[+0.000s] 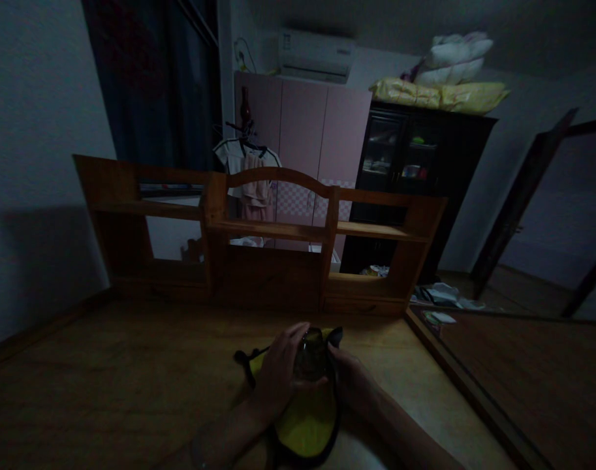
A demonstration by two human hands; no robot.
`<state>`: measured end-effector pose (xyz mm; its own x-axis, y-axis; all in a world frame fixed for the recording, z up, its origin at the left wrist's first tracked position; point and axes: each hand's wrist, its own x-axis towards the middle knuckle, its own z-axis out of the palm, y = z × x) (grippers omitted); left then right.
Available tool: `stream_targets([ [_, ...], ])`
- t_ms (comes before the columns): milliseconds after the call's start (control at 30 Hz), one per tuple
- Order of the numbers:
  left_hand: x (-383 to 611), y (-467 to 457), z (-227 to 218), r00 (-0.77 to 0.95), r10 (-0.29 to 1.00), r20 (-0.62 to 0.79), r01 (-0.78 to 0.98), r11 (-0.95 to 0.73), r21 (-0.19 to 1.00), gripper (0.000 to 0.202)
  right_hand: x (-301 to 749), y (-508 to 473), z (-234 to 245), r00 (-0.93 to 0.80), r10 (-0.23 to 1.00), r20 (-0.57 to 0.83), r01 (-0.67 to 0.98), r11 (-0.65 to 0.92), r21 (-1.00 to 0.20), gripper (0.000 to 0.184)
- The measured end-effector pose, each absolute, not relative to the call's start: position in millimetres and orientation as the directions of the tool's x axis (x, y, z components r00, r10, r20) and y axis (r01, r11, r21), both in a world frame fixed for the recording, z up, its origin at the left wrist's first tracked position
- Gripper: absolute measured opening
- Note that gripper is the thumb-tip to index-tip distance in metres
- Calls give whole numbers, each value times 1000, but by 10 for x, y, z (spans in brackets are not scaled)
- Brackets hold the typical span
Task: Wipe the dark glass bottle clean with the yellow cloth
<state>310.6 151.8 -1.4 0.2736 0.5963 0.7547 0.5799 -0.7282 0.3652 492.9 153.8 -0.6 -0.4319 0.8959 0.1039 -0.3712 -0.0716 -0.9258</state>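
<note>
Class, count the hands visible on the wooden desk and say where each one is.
2. The left hand grips the dark glass jar from the left; the right hand touches its right side, above the yellow cloth.

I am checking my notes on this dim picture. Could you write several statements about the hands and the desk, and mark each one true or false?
1. Both hands, the left hand and the right hand, are on a small dark jar. True.
2. The jar stands over a yellow cloth with a dark edge. True.
3. The yellow cloth lies on the floor. False: it lies on the wooden desk.
4. The wooden shelf unit at the back of the desk is full of books. False: its shelves look bare.
5. Clothes hang on a rack behind the shelf unit. True.
</note>
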Motion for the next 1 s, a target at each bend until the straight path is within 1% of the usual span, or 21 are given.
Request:
stream_targets([
  [100, 3088, 1524, -52, 234, 579, 781, 527, -750, 399, 93, 4961, 1505, 35, -509, 860, 29, -434, -227, -872, 35],
  [133, 3082, 1522, -63, 220, 577, 787, 509, -756, 412, 93, 4968, 1486, 51, -510, 860, 26, -443, -236, -865, 35],
  [267, 3072, 1512, -64, 177, 590, 788, 466, -755, 460, 91, 4976, 1407, 104, -501, 863, 59, -468, -213, -858, 38],
  [367, 3080, 1529, -40, 196, 591, 783, 479, -754, 449, 88, 4968, 1383, 105, -492, 866, 96, -480, -177, -859, 50],
  [433, 3087, 1550, -30, 229, 594, 771, 489, -755, 436, 86, 4958, 1389, 87, -467, 879, 98, -469, -152, -870, 54],
  [567, 3100, 1573, -26, 254, 655, 711, 496, -720, 486, 87, 4943, 1424, 32, -399, 914, 71, -446, -126, -886, 48],
  [667, 3107, 1565, -22, 269, 665, 697, 486, -718, 497, 87, 4950, 1445, -3, -382, 921, 73, -441, -112, -891, 46],
  [800, 3109, 1556, -9, 328, 635, 700, 507, -743, 437, 86, 4966, 1457, -22, -367, 928, 61, -431, -111, -896, 39],
  [900, 3114, 1546, 2, 360, 604, 711, 536, -757, 372, 89, 4950, 1470, -28, -335, 942, 34, -397, -108, -912, 37],
  [967, 3131, 1520, 11, 404, 559, 724, 552, -780, 294, 90, 4929, 1483, -37, -294, 955, 29, -361, -83, -929, 36],
  [1000, 3145, 1501, 15, 445, 527, 724, 557, -796, 237, 88, 4921, 1488, -44, -266, 963, 34, -340, -61, -938, 34],
])
